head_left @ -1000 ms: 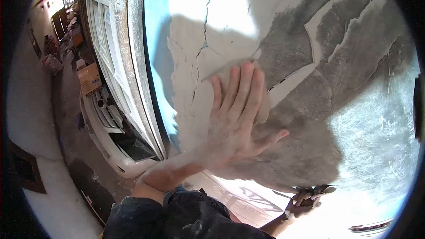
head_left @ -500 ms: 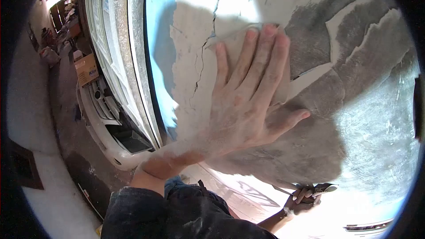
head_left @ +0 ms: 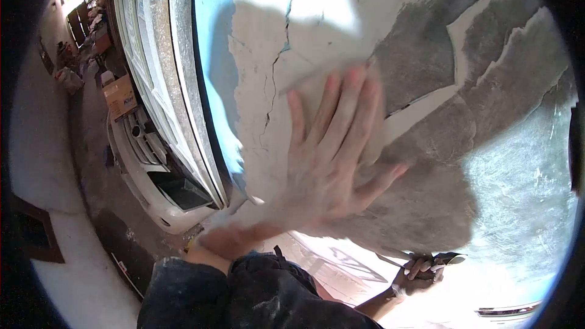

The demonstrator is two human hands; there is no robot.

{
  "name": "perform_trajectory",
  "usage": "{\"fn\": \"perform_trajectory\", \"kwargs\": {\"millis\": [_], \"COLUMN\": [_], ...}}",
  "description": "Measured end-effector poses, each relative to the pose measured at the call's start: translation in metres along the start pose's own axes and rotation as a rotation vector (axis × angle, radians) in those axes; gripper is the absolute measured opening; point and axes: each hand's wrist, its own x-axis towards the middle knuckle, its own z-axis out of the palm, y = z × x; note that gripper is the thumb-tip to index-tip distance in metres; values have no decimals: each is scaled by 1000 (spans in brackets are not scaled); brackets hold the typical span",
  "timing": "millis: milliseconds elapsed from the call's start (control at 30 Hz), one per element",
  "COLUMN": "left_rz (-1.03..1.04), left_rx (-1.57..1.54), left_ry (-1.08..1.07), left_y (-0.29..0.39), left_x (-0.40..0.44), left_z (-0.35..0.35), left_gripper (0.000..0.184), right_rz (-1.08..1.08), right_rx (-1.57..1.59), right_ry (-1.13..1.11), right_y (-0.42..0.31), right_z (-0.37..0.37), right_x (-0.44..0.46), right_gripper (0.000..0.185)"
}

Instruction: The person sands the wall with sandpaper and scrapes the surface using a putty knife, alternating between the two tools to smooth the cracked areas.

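My left hand (head_left: 332,158) lies flat on the wall, fingers spread and thumb out to the right. Beneath its palm and fingers is a pale, thin square sheet, which looks like sandpaper (head_left: 289,88), held against the surface. The wall (head_left: 426,116) has pale patches, rough grey filler and a thin crack left of the hand. Low on the right, my right hand (head_left: 420,271) is closed round a putty knife (head_left: 452,259) with a thin metal blade. A second thin blade edge sticks out to its left. The handle is mostly hidden by the fingers.
To the left stands a white window frame (head_left: 155,85) along the wall's edge. Beyond it are a white car bumper (head_left: 164,216), a cardboard box (head_left: 120,96) and piled clutter. Strong sunlight washes out the lower right.
My left hand and the pale sheet have slid down and slightly left over the wall, blurred by motion. My right hand has stayed nearly in place.
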Motion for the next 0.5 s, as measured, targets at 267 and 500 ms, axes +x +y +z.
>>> {"fn": "perform_trajectory", "kwargs": {"millis": [267,500], "left_rz": [-8,-40], "left_rx": [93,93], "left_ry": [-6,-75], "left_y": [-7,-12], "left_x": [23,-12], "left_z": [-17,-1], "left_gripper": [98,97], "right_rz": [39,-35], "right_rx": [62,-77], "right_ry": [-102,179], "right_y": [0,6], "right_z": [-2,23], "right_x": [2,-2], "right_gripper": [32,35]}}
